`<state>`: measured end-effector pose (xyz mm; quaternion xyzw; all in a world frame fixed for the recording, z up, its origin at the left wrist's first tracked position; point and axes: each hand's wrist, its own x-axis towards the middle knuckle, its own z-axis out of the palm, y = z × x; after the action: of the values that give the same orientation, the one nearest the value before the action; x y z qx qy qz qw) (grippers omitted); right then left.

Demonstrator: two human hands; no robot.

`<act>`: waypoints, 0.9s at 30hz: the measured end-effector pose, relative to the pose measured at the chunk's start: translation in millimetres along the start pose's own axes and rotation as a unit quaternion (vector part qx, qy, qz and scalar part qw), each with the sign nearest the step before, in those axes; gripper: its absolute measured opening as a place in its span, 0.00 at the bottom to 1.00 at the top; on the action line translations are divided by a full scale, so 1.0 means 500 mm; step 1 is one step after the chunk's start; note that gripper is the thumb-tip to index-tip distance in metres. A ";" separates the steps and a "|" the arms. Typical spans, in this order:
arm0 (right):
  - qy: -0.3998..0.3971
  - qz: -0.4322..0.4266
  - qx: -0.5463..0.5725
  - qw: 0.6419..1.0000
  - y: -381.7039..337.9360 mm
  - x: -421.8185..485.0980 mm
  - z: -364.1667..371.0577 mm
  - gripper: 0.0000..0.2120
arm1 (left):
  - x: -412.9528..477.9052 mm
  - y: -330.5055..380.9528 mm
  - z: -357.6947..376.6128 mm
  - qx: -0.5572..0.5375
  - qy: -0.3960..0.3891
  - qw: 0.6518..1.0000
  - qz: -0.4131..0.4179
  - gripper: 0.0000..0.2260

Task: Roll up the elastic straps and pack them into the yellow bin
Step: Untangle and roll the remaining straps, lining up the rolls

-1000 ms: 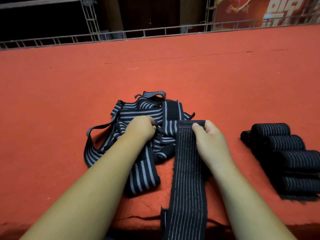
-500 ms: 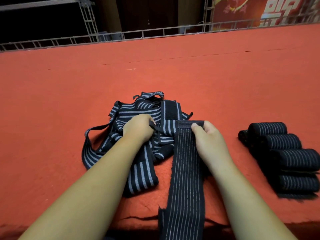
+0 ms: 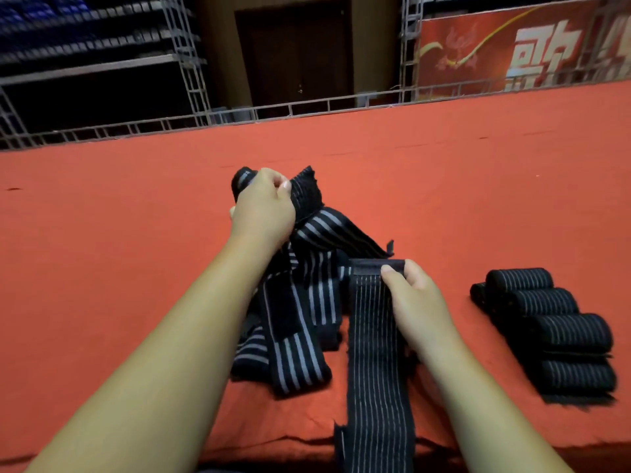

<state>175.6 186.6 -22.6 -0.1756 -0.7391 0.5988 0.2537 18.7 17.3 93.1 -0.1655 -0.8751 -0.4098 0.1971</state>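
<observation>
Compared with half a second earlier, the left hand (image 3: 263, 209) no longer lies low on the tangle. It now stands higher and farther out, toward 12 o'clock, and has drawn a bunch of the loose straps (image 3: 300, 322) up off the red carpet (image 3: 129, 240). The right hand (image 3: 418, 302) keeps its place at the far end of the flat strap (image 3: 375, 356). The view has tipped upward, so more of the truss railing (image 3: 307, 109) and the banner (image 3: 512, 52) shows at 12 to 1 o'clock.

Grip, left: the fingers are curled tightly round the gathered strap ends, which stick out past the knuckles. The striped lengths hang from the fist down to the heap at 5 o'clock of it.

Grip, right: the thumb presses on the dark hem of the flat strap and the fingers are curled at its right edge, pinching that end. From there the strap runs straight toward 6 o'clock, flat on the carpet, to the near edge.

The rolled straps (image 3: 560, 332) lie in a row at 3 o'clock of the right hand, apart from it and touching one another.
</observation>
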 end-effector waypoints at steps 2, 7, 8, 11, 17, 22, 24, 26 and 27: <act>-0.007 -0.010 0.036 0.999 -0.029 -0.023 -0.002 0.13 | -0.007 0.026 -0.032 0.010 -0.014 1.000 0.015 0.04; -0.042 -0.029 0.106 0.993 -0.124 -0.079 -0.002 0.08 | -0.036 0.077 -0.090 0.010 -0.072 0.997 0.009 0.05; -0.056 -0.033 0.107 0.992 -0.140 -0.086 0.001 0.08 | -0.043 0.081 -0.097 -0.035 -0.084 0.996 -0.018 0.05; -0.080 -0.070 0.087 0.991 -0.175 -0.094 0.010 0.10 | -0.055 0.080 -0.113 -0.196 -0.123 0.968 -0.097 0.08; -0.086 -0.121 -0.004 0.989 -0.209 -0.080 0.012 0.07 | -0.098 0.082 -0.138 -0.315 -0.211 0.912 -0.157 0.08; -0.059 -0.123 -0.120 0.983 -0.215 -0.058 0.011 0.11 | -0.105 0.090 -0.153 -0.367 -0.127 0.903 -0.184 0.09; -0.039 -0.121 -0.156 0.980 -0.218 -0.051 0.012 0.13 | -0.102 0.091 -0.161 -0.414 -0.059 0.885 -0.203 0.09; -0.022 -0.093 -0.191 0.977 -0.215 -0.041 0.007 0.13 | -0.092 0.090 -0.181 -0.476 0.000 0.851 -0.223 0.10; -0.016 -0.069 -0.210 0.975 -0.209 -0.035 0.002 0.12 | -0.084 0.089 -0.196 -0.500 0.018 0.836 -0.223 0.10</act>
<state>193.7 153.0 76.4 -0.1641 -0.8627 0.4138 0.2399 95.4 -37.6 159.3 -0.0343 -0.5606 -0.8274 0.0059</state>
